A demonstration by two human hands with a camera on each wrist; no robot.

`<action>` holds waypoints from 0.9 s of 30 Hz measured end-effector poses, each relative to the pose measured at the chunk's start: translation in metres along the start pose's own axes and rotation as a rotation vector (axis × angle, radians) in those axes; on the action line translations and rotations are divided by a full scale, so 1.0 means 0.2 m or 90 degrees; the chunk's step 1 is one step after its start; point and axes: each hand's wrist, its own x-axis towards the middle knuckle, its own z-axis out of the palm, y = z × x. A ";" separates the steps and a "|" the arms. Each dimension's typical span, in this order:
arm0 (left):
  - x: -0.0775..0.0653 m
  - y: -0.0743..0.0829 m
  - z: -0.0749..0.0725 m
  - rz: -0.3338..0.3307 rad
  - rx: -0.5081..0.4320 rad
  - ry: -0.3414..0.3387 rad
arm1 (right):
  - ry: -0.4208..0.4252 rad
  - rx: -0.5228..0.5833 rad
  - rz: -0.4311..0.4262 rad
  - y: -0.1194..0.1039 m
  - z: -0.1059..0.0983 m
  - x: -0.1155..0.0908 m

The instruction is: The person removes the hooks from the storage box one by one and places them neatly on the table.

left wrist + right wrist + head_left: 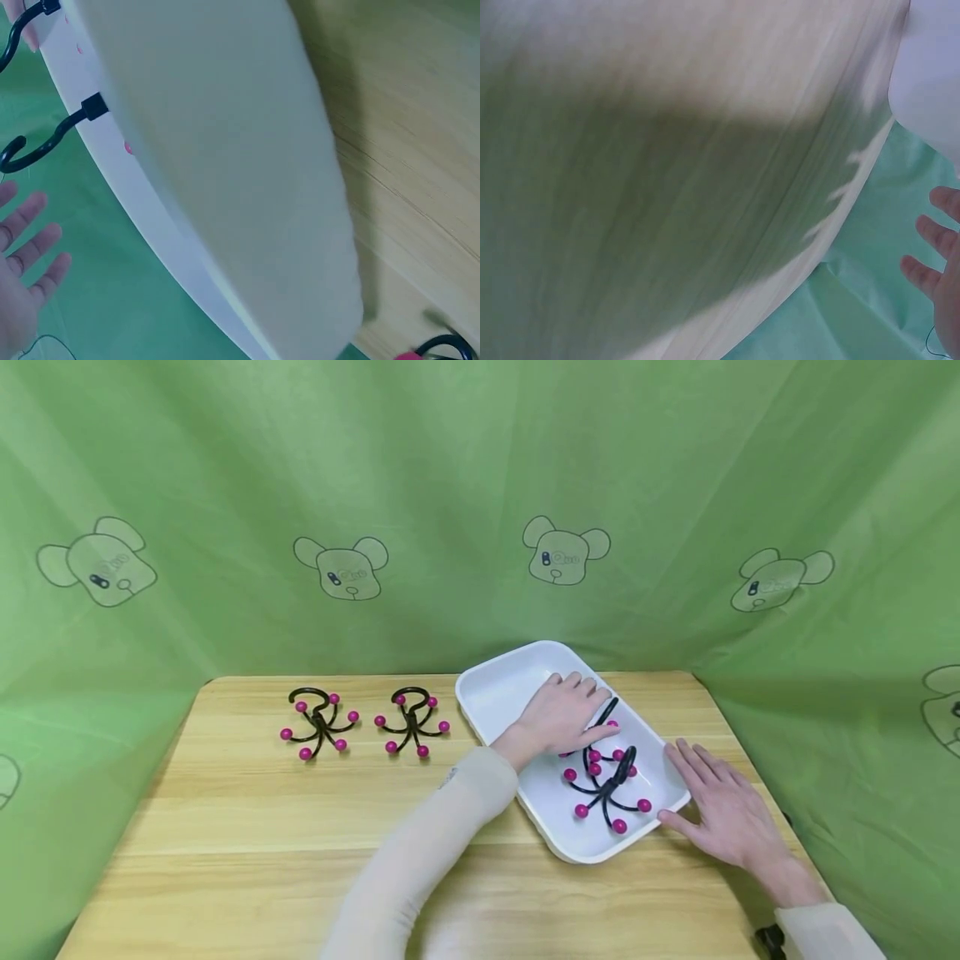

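A white tray (pixel 495 693) stands slanted on the table, holding black multi-arm hooks with pink ball tips. The front hook (pixel 609 787) lies there with its curved end up. Another hook (pixel 607 712) sits behind it, partly hidden by my left hand (pixel 558 714). That hand reaches over the tray from the left, its fingers extended. In the left wrist view its fingers are spread, beside the curved end of a black hook (pixel 64 129), and grip nothing. My right hand (pixel 723 806) lies at the tray's right rim with straight fingers, the thumb near the front corner.
Two more black hooks with pink tips, a left one (pixel 318 722) and a right one (pixel 411 722), lie on the wooden table (pixel 300 827) left of the tray. Green cloth (pixel 450 485) with bear-face outlines hangs behind and along both sides.
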 end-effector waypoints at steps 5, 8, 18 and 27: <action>0.05 0.03 0.02 -0.011 -0.002 0.010 | 0.003 0.002 -0.002 0.00 0.00 0.00; 0.07 0.05 0.03 -0.018 -0.001 0.013 | 0.003 -0.001 -0.003 0.00 0.00 0.00; 0.09 0.08 0.06 -0.046 0.020 -0.007 | 0.008 0.004 -0.005 0.00 0.00 -0.01; 0.10 0.09 0.04 -0.057 0.020 -0.009 | 0.011 -0.001 -0.006 0.00 0.00 0.00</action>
